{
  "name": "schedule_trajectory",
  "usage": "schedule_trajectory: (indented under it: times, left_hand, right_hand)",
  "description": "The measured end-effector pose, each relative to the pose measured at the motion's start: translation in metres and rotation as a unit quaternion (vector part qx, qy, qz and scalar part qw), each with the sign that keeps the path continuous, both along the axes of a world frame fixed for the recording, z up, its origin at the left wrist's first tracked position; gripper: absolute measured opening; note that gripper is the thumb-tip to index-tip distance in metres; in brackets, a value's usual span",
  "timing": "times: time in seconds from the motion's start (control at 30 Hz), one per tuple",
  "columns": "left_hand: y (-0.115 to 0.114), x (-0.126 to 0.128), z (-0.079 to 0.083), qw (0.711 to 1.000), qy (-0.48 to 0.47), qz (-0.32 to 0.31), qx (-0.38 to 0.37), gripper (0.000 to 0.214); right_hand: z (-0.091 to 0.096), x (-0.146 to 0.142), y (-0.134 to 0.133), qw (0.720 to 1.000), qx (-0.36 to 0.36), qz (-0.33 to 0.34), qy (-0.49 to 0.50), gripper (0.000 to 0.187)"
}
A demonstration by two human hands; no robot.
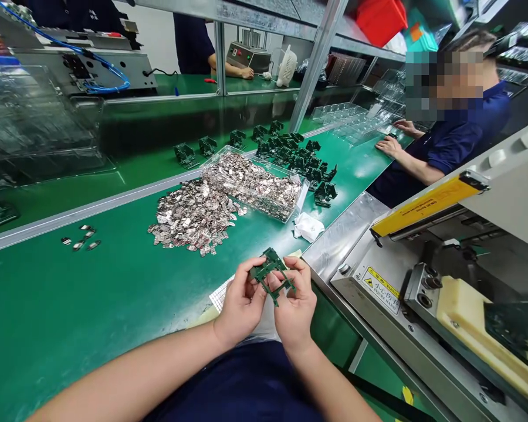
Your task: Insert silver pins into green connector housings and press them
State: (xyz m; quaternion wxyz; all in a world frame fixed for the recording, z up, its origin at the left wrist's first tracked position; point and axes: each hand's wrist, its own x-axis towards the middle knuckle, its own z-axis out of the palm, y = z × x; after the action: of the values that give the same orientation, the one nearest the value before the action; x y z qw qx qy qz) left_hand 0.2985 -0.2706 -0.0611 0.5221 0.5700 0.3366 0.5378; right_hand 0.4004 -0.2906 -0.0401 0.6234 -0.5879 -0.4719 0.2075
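Note:
Between both hands I hold a dark green plastic frame (270,271) with open gaps in it, tilted above the near table edge. My left hand (243,300) is closed on its left side, thumb and fingers pinching it. On the right side my right hand (295,299) grips the same frame, its thumb at the middle. Whether a small part sits under my fingertips cannot be made out. Beyond the hands lies a heap of small silvery metal pieces (193,217). A clear plastic tray (300,202) behind it is filled with similar pieces.
Several green plastic parts (297,155) stand behind the tray. A crumpled white packet (308,227) lies by the table edge. A few loose metal pieces (88,234) are at left. On my right is a machine with a yellow bar (429,205); a co-worker (457,129) sits beyond.

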Motion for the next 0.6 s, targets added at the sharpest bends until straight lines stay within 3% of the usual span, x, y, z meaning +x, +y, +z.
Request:
schedule_trajectory:
  times: [0.2, 0.33, 0.4, 0.5, 0.6]
  left_hand:
    - [-0.006, 0.002, 0.002, 0.999, -0.001, 0.031, 0.019, 0.032]
    - [-0.006, 0.003, 0.003, 1.0, -0.009, 0.01, 0.002, 0.032]
    - [-0.005, 0.004, 0.003, 1.0, -0.003, -0.01, -0.02, 0.034]
    - [-0.005, 0.008, 0.008, 0.996, 0.049, -0.061, -0.033, 0.034]
    - [-0.006, 0.021, 0.022, 0.974, 0.111, -0.196, -0.011, 0.03]
  right_hand:
    - [-0.01, -0.012, -0.002, 0.978, 0.001, 0.025, 0.208, 0.021]
    - [-0.008, -0.005, -0.003, 0.954, -0.001, 0.081, 0.288, 0.024]
    - [-0.002, 0.013, -0.007, 0.963, 0.001, 0.122, 0.241, 0.025]
    - [0.014, 0.053, -0.021, 0.981, 0.018, 0.188, 0.036, 0.059]
    - [0.036, 0.098, -0.049, 0.959, 0.033, 0.24, -0.147, 0.069]
